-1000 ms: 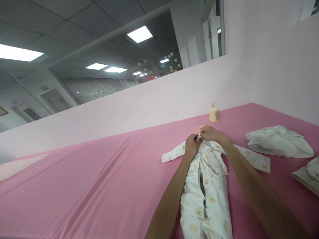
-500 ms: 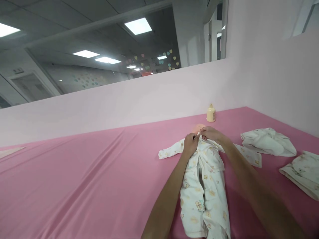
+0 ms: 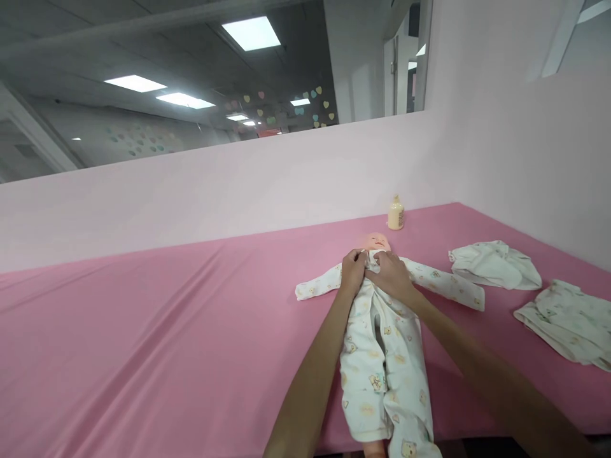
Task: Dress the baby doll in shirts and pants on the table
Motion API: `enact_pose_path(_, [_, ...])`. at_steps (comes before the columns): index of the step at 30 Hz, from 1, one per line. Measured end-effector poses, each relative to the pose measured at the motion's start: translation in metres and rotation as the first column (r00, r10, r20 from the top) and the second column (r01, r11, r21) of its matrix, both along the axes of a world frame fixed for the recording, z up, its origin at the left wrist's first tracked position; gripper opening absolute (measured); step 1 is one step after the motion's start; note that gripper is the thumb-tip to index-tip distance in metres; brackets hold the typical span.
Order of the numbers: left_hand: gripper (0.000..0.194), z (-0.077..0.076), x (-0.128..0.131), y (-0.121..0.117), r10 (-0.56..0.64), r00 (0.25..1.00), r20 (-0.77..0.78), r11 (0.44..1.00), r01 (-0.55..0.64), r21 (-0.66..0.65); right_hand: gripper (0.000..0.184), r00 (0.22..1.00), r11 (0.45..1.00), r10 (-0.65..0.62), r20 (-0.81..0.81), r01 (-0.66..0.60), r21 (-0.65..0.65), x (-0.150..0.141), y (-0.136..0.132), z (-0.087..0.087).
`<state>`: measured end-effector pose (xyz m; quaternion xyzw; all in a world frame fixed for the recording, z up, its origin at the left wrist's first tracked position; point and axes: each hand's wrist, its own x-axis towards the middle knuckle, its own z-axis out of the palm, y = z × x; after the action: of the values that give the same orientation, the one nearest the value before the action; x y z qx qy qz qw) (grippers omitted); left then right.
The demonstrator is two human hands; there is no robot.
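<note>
A baby doll (image 3: 377, 242) lies on its back on the pink table (image 3: 167, 343), dressed in a white printed romper (image 3: 382, 356) with its sleeves spread out. My left hand (image 3: 352, 270) pinches the romper's front edge near the doll's left chest, fingers closed on the cloth. My right hand (image 3: 392, 275) rests on the upper chest just below the collar, fingers bent and pressed on the fabric. The romper's front gapes open down the middle below my hands.
A small cream bottle (image 3: 396, 214) stands by the back wall beyond the doll's head. Two crumpled white garments lie at the right: one (image 3: 494, 264) near the doll's arm, another printed one (image 3: 563, 321) by the table's right edge. Pink walls bound the table behind and right.
My hands have come down from the collar onto the chest, uncovering the doll's face. The view has shifted, so everything sits slightly further left.
</note>
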<state>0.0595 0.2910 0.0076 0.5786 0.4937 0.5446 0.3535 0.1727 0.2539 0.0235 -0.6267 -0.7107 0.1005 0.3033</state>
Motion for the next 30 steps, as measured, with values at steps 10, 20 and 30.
enact_pose_path(10, [0.036, -0.007, -0.009, -0.014, 0.026, 0.969, -0.244, 0.995, -0.002, 0.098, 0.023, 0.971, 0.997, -0.077, 0.228, 0.077, 0.009, -0.005, -0.002, 0.005])
enact_pose_path(20, [0.019, -0.015, -0.021, -0.025, -0.031, 0.894, -0.447, 0.969, 0.138, 0.207, 0.021, 0.937, 1.0, 0.014, 0.349, -0.019, 0.011, 0.018, 0.002, 0.003])
enact_pose_path(30, [0.021, -0.011, -0.02, -0.032, -0.016, 0.839, -0.545, 0.953, 0.178, 0.245, 0.023, 0.876, 0.998, 0.001, 0.482, -0.032, 0.055, 0.021, -0.006, 0.009])
